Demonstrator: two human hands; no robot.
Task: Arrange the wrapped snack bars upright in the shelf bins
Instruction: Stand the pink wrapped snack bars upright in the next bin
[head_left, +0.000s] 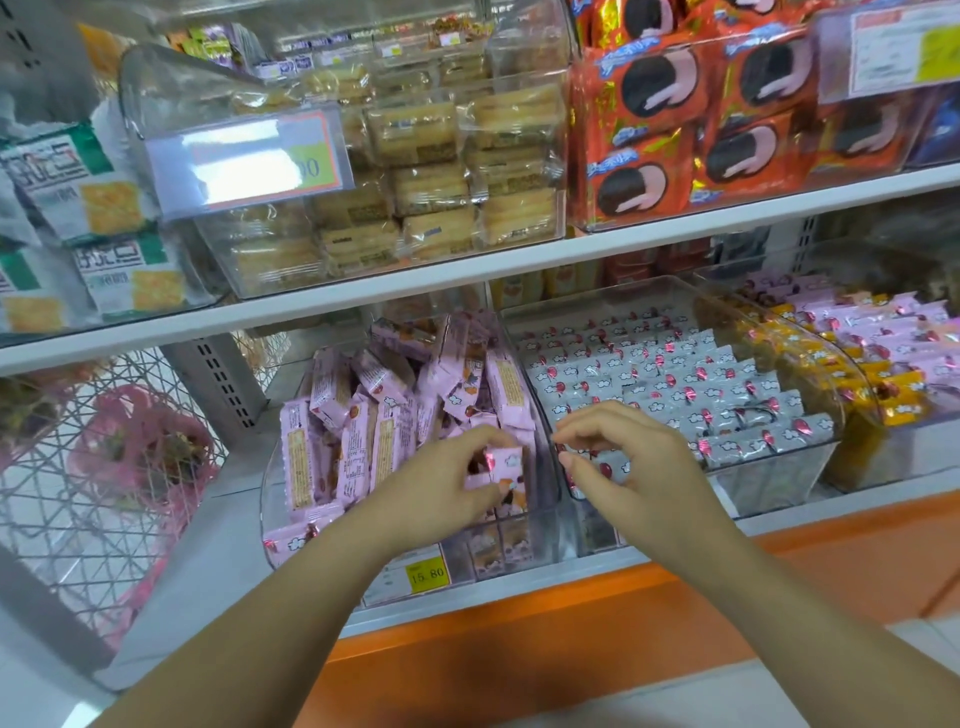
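Small pink foil-wrapped snack bar (501, 464) pinched in left hand (441, 488) fingers at the front of clear plastic bin (268, 499). Right hand (641, 462) fingers curled; grip not determinable. Bar best set upright against the front row.

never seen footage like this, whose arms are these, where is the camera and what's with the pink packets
No machine here: a person works bare-handed, filmed by one wide camera worn on the head, looking down at shop shelves. The left hand grips a pink wrapped bar at the front of a clear bin where other pink bars lie jumbled. The right hand hovers with curled fingers over the next bin, whose silver bars sit in neat rows; whether it pinches one is unclear.
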